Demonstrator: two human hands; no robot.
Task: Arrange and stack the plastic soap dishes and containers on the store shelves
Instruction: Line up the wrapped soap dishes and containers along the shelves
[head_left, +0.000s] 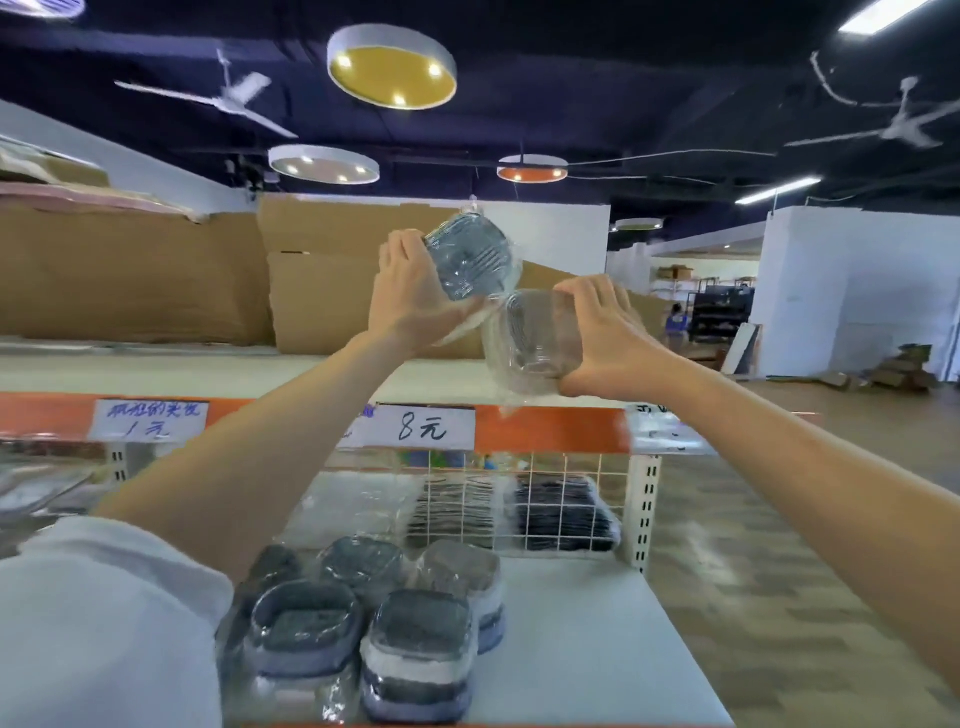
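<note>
Two wrapped soap dishes in the air, one per hand, neither shelved yet.

Left hand (410, 301) has its fingers closed around a grey dish (470, 257), tilted, above the upper shelf (156, 364). Right hand (602, 338) grips a clear dish (535, 338) just beside and below it; the wrappers look like they touch. Partly done, I'd say: a cluster of stacked grey dishes (363, 623) already sits on the lower shelf (597, 649), more dark packs (519, 512) behind a wire divider (566, 499). The right half of that shelf is bare, so plenty is left to place. Upper shelf is mostly taken by cardboard (130, 275) at the back, leaving only a front strip. Price tags (421, 428) sit on the orange rail (545, 428). Can't tell which shelf these two are headed for.
</note>
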